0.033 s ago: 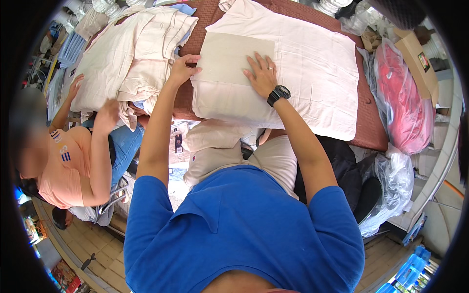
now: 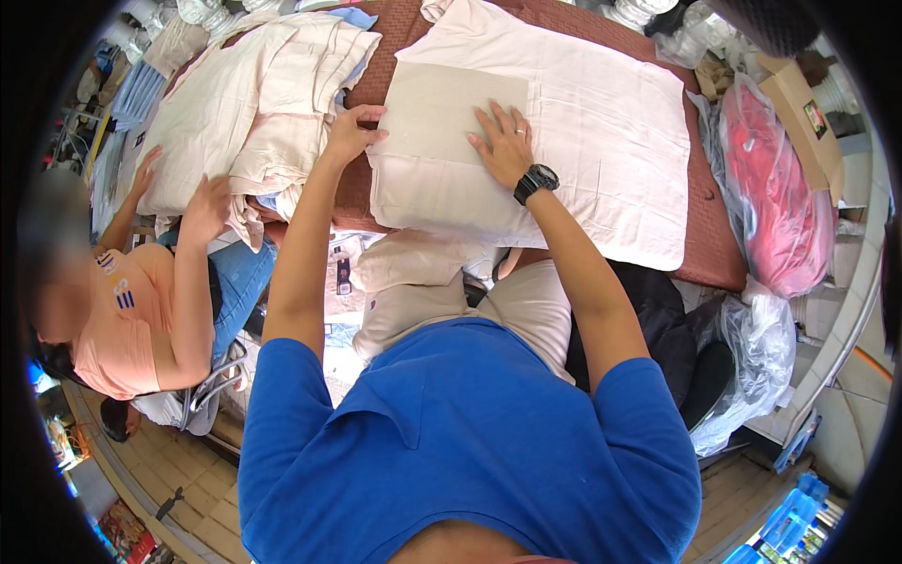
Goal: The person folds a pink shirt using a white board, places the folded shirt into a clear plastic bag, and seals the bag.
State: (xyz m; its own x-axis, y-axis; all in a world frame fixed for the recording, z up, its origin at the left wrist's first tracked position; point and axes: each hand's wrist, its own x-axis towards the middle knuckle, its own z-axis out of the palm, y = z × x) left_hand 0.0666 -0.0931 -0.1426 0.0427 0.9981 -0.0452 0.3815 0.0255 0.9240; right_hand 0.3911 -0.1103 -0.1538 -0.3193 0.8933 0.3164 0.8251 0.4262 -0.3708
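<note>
A cream shirt (image 2: 601, 132) lies spread on the brown-covered table in front of me. On its left part rests a flat greyish-beige board (image 2: 427, 99). My right hand (image 2: 505, 146), with a watch at the wrist, lies flat on the board's right side with the fingers spread. At the left edge of the shirt and board is my left hand (image 2: 353, 133). Its thumb and forefinger are apart, their tips touching that edge, with a gap between them. The other fingers are partly hidden.
Cream garments (image 2: 211, 113) lie heaped to the left, under the hands of a seated person in an orange shirt (image 2: 127, 310). At the right are red goods in clear plastic (image 2: 775, 188) and a cardboard box (image 2: 803, 122). The brown table cover (image 2: 714, 235) ends near my legs.
The seated person's nearer hand has come down onto the heaped garments. Both my hands, the board and the shirt stay as they were.
</note>
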